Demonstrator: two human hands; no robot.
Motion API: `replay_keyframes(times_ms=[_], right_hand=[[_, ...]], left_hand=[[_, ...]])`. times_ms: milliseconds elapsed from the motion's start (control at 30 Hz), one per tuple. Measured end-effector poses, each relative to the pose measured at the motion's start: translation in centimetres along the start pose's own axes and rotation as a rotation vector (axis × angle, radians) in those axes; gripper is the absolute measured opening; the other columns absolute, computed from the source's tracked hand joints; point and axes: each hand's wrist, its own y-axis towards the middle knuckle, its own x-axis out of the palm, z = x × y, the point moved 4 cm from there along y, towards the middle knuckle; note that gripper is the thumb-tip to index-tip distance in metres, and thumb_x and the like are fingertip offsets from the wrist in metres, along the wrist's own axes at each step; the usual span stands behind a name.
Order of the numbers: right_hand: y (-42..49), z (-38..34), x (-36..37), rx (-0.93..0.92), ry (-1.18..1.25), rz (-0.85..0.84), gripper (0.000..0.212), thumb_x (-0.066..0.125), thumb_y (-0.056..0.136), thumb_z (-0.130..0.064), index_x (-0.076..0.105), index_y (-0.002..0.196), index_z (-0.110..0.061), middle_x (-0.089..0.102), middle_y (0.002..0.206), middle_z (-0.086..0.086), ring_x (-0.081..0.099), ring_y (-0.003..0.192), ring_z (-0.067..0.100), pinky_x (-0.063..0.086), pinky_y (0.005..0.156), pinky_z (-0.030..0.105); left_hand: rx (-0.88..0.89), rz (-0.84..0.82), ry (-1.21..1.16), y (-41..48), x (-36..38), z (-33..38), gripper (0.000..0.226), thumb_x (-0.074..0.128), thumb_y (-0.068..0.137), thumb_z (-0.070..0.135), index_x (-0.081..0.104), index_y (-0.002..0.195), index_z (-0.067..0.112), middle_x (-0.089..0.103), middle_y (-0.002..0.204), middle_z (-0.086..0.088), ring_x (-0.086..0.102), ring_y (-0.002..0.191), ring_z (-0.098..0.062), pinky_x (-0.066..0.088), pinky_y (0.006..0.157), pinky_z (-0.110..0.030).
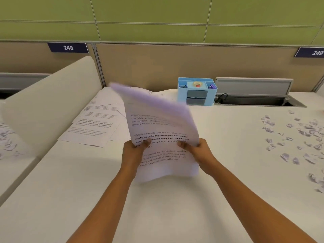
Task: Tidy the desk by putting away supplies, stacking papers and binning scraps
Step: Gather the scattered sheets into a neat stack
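1. The left hand (135,149) and the right hand (198,151) both grip a sheaf of printed papers (163,130). Each pinches a side edge, with the thumb on the printed face and the fingers behind.
2. The sheaf is held above the counter (175,207), in front of the person. Its top edge tips away and is blurred.
3. More loose sheets (98,123) lie fanned and overlapping on the counter to the left, beside a pale divider (49,102).
4. Torn paper scraps (294,137) are scattered over the right side of the counter, well apart from the sheaf.
5. A blue organiser (197,91) stands at the back edge of the counter with a roll of tape (197,84) in its middle compartment.
6. An open cable trough (259,100) sits just right of the organiser.
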Motion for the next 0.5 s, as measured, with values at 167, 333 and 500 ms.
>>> replay_keyframes(times_ms=[167, 333, 500], right_hand=[[0.7, -0.3, 1.1, 0.002, 0.048, 0.025, 0.012, 0.07, 0.08, -0.011, 0.07, 0.089, -0.019, 0.074, 0.086, -0.005, 0.07, 0.082, 0.016, 0.058, 0.076, 0.029], [1.2, -1.3, 1.9, -0.07, 0.082, 0.076, 0.021, 0.077, 0.073, -0.013, 0.071, 0.09, -0.023, 0.074, 0.091, -0.005, 0.069, 0.088, 0.017, 0.056, 0.08, 0.031], [0.9, 0.2, 2.8, -0.025, 0.069, 0.067, 0.02, 0.073, 0.077, -0.009, 0.071, 0.094, -0.02, 0.074, 0.093, -0.004, 0.069, 0.092, 0.018, 0.055, 0.082, 0.031]], left_hand=[[0.093, 0.036, 0.01, 0.5, -1.0, 0.5, 0.01, 0.066, 0.085, 0.019, 0.063, 0.094, 0.019, 0.067, 0.083, 0.001, 0.065, 0.076, -0.017, 0.049, 0.057, -0.021], [0.125, 0.028, -0.092, 0.7, -1.4, 0.9, 0.016, 0.066, 0.084, 0.013, 0.062, 0.098, 0.017, 0.065, 0.082, 0.007, 0.062, 0.073, -0.005, 0.052, 0.054, -0.01], [0.092, -0.009, -0.103, 1.0, -2.3, -0.4, 0.014, 0.069, 0.081, 0.011, 0.064, 0.094, 0.016, 0.067, 0.082, 0.004, 0.065, 0.074, -0.01, 0.053, 0.055, -0.013]])
